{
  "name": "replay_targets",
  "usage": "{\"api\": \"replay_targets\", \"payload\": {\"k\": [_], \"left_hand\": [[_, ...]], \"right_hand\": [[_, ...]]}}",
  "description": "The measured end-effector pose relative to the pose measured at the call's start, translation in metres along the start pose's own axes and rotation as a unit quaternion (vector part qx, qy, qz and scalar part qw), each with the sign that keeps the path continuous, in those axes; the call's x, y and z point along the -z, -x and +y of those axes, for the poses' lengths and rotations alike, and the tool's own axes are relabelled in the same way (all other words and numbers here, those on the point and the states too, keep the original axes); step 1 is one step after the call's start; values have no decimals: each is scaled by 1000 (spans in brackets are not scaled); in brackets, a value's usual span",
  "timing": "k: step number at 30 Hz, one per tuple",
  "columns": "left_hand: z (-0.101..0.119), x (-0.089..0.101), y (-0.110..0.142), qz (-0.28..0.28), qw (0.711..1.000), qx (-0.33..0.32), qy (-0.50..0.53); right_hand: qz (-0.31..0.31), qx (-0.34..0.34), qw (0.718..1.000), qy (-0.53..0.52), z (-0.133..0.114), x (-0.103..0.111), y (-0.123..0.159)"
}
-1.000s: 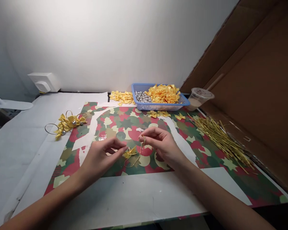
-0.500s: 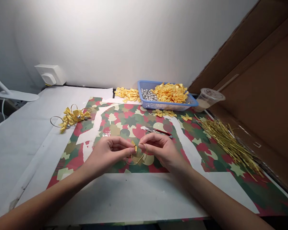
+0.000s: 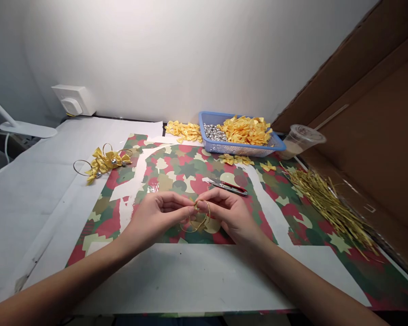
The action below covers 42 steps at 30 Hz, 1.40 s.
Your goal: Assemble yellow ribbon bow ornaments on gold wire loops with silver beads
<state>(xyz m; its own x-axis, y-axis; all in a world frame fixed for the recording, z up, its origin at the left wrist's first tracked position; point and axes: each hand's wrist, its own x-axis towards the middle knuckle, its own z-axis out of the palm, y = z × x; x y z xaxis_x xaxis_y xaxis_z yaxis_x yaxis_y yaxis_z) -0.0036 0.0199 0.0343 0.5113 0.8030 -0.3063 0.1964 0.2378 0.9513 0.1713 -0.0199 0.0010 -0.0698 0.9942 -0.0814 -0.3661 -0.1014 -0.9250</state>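
Observation:
My left hand (image 3: 159,215) is pinched at the middle of the work area, with a sliver of a yellow ribbon bow (image 3: 191,199) showing behind its fingertips. My right hand (image 3: 229,213) meets it there, thumb and index finger pinching a thin gold cord (image 3: 209,212). The cord curves into loops that hang below the touching fingertips. Most of the bow is hidden by my fingers. Just beyond my right hand lie red-handled thread snips (image 3: 229,186) on the patterned paper.
A blue basket (image 3: 207,144) holds silver bells and yellow bows at the back. Loose bows (image 3: 183,131) lie beside it. Finished bow-and-bell loops (image 3: 104,164) sit left. Gold cords (image 3: 326,203), a plastic cup (image 3: 301,140) and a cardboard wall (image 3: 374,117) stand right.
My hands have come together, so the fingertips now touch. The bow, plainer before in my left fingers, is now mostly covered. The whole view has shifted slightly.

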Motion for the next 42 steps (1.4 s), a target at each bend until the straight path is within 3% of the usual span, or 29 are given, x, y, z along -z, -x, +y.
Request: {"api": "replay_targets", "payload": {"k": [27,42], "left_hand": [[3,-4,2,29,999,-25,-13],[-2,-7,7,65,984,-95,-133]], "right_hand": [[61,22,996,57,1,-5,4],[66,44,993,89,0,-8,7]]}}
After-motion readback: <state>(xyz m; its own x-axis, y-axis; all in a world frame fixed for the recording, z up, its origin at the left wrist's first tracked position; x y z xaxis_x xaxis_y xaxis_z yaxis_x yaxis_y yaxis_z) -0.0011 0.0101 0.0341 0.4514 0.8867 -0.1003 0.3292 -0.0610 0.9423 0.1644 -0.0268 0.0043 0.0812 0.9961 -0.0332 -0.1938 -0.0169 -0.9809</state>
